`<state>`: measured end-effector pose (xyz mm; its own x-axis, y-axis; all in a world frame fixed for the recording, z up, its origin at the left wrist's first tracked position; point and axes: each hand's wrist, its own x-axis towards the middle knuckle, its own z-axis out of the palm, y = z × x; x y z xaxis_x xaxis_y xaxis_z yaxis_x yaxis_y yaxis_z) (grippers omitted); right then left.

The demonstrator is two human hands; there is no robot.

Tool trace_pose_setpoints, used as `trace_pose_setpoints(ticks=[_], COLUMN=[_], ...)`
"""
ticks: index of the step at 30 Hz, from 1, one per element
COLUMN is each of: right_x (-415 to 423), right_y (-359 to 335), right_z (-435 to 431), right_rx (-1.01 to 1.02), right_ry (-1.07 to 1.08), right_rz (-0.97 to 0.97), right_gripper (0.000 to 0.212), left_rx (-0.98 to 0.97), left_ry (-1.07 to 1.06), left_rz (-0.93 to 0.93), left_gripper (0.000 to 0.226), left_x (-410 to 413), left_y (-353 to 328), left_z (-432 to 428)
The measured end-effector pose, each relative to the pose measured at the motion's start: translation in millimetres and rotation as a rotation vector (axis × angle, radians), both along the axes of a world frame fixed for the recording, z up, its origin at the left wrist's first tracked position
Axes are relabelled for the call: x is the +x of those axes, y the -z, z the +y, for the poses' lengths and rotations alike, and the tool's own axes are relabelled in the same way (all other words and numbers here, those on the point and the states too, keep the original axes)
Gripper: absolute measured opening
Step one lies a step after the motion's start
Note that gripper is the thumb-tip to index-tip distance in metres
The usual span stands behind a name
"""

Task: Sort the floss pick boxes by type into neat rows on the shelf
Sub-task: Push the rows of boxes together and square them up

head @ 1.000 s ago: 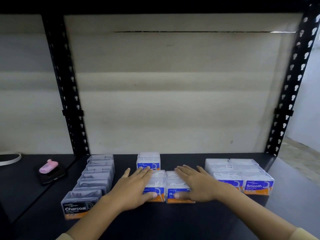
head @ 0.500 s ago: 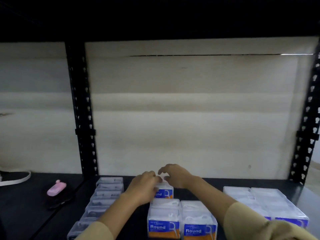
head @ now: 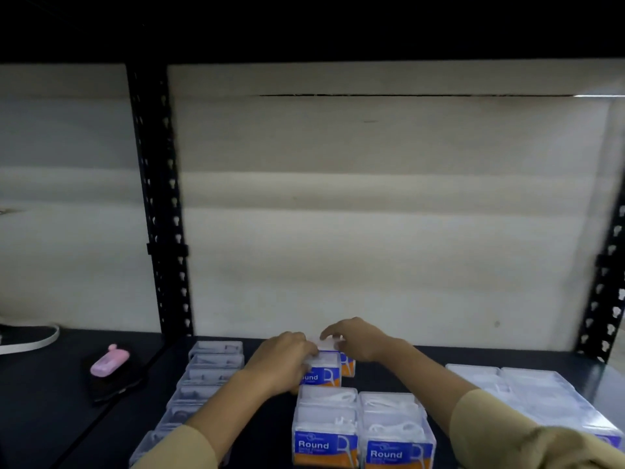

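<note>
Up front, front Round boxes [head: 324, 431]: two are sitting side by side, touching, labels facing the person.
Left row [head: 209, 377]: clear boxes with dark contents are running front to back, left of the Round ones.
Right block [head: 527, 401]: pale clear boxes are lying packed together, well apart to the right.
Left hand [head: 284, 363]: its fingers are curling round the left side of the middle Round box [head: 323, 372], gripping it just behind the front pair.
Right hand [head: 358, 340]: its fingers are bending down onto the rear Round box [head: 348, 365]; blur is hiding whether they grip.
Shelf [head: 389, 370]: its dark board is carrying every box.
Pink case [head: 108, 362]: it is lying in the neighbouring bay, far left.
</note>
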<state>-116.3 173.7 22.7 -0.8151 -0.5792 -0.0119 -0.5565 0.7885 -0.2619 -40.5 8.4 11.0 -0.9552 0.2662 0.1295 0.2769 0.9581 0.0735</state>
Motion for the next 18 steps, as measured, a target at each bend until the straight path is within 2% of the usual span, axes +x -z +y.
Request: trace_pose_setpoints(ticks=[7,18], right_x=[4.2,30.1], right_y=[0.6,-3.2], right_z=[40.6,74.1], right_rx=[0.031,0.032], right_ry=[0.05,-0.045], right_rz=[-0.006,-0.012], right_gripper=[0.042,0.042], left_rx=[0.063,0.157], left_ry=[-0.038,-0.028], left_rz=[-0.021,-0.073], left_gripper=[0.034,0.023], left_x=[0.8,-0.8], left_y=[0.3,-1.5], left_z=[-12.8,5.3])
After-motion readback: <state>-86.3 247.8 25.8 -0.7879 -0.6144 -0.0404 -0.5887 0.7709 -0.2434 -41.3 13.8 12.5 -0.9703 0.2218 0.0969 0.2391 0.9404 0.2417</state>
